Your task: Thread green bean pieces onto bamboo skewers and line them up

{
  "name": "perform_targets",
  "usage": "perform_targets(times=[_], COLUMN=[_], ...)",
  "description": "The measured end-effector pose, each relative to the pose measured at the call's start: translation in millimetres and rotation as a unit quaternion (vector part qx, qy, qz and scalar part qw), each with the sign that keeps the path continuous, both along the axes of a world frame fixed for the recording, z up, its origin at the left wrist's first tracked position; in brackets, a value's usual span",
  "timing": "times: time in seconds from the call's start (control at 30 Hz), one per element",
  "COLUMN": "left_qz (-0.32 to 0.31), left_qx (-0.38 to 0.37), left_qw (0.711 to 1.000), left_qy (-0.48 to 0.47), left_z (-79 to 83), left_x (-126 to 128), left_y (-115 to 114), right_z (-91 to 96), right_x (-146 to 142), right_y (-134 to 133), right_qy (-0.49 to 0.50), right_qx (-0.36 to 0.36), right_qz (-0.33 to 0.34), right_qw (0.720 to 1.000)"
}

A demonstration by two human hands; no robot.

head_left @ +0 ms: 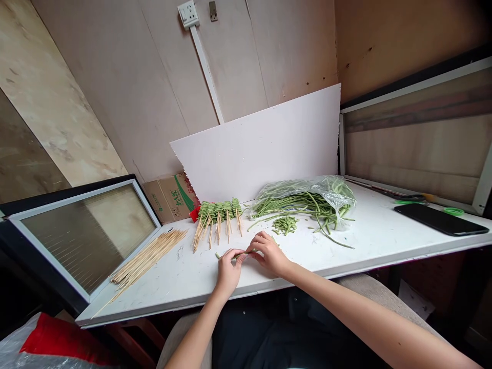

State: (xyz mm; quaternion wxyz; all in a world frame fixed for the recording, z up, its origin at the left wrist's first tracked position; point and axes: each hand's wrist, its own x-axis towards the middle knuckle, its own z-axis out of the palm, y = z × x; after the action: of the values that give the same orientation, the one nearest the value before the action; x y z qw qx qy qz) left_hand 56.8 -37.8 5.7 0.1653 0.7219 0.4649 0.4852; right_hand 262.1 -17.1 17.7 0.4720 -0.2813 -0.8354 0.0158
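Observation:
Just above the table's front part, my left hand (229,269) and my right hand (268,252) meet with fingers pinched on a thin green bean piece (246,252). Its tip sticks out to the left of my left fingers; the rest is partly hidden by the hands. Beyond my right hand lies a small heap of cut bean pieces (285,224). Bean skewers (219,212), green pieces threaded on sticks, lie in a row behind my left hand. A clear plastic bag (307,192) of long green beans (300,204) rests at the back.
Bare bamboo sticks (149,256) lie fanned at the left, by a framed glass panel (96,236). A cardboard box (169,197) and a white board (261,143) stand behind. At the right are a black phone (440,219) and a green ring (453,211) on the white table (369,243).

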Motion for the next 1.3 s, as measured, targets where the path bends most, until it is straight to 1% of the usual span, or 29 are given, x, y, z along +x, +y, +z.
perform_targets(times=[0.13, 0.23, 0.4, 0.57, 0.7, 0.8, 0.87, 0.9, 0.97, 1.03, 1.07, 1.13, 1.2, 1.3], left_qz=[-0.013, -0.030, -0.073, -0.110, -0.130, -0.139, -0.141, -0.137, -0.117, -0.095, -0.089, -0.083, -0.079, -0.077], left_qx=[-0.001, 0.001, -0.002, -0.038, -0.062, -0.077, -0.085, -0.087, -0.091, -0.096, -0.100, -0.109, -0.114, -0.116], left_qw=[1.000, 0.999, 0.997, 0.993, 0.990, 0.987, 0.986, 0.986, 0.986, 0.987, 0.987, 0.986, 0.987, 0.988], left_qy=[0.007, 0.019, 0.022, -0.006, -0.005, -0.015, -0.034, -0.047, -0.073, -0.089, -0.092, -0.090, -0.078, -0.067], left_z=[3.3, 2.8, -0.5, 0.7, 4.9, 5.2, 3.7, 2.7, 0.9, -0.2, -0.6, -1.0, -1.3, -1.6], left_x=[2, 3, 2, -1, -2, -4, -7, -9, -12, -15, -16, -15, -14, -13], left_y=[-3, -3, -1, 1, 1, 2, 4, 5, 8, 10, 11, 11, 11, 10], right_z=[0.4, 0.6, 1.7, 4.4, 2.9, 4.7, 11.8, 17.4, 31.2, 44.8, 50.1, 55.8, 55.5, 50.1], right_x=[-1, -2, 0, 1, -4, -2, 11, 21, 46, 70, 79, 90, 91, 84], right_y=[-1, -1, 0, 0, -2, 3, 11, 16, 27, 36, 38, 39, 38, 34], right_qy=[-0.023, -0.043, -0.052, -0.029, -0.008, -0.012, -0.005, 0.006, 0.062, 0.096, 0.100, 0.076, 0.030, -0.040], right_qx=[0.001, -0.009, -0.024, -0.045, -0.053, -0.044, -0.031, -0.026, -0.029, -0.040, -0.050, -0.090, -0.151, -0.241], right_qz=[-0.004, 0.004, 0.055, 0.092, 0.086, 0.079, 0.059, 0.039, -0.040, -0.089, -0.098, -0.079, -0.031, 0.048], right_qw=[1.000, 0.999, 0.997, 0.994, 0.995, 0.996, 0.998, 0.999, 0.997, 0.991, 0.989, 0.990, 0.988, 0.968])
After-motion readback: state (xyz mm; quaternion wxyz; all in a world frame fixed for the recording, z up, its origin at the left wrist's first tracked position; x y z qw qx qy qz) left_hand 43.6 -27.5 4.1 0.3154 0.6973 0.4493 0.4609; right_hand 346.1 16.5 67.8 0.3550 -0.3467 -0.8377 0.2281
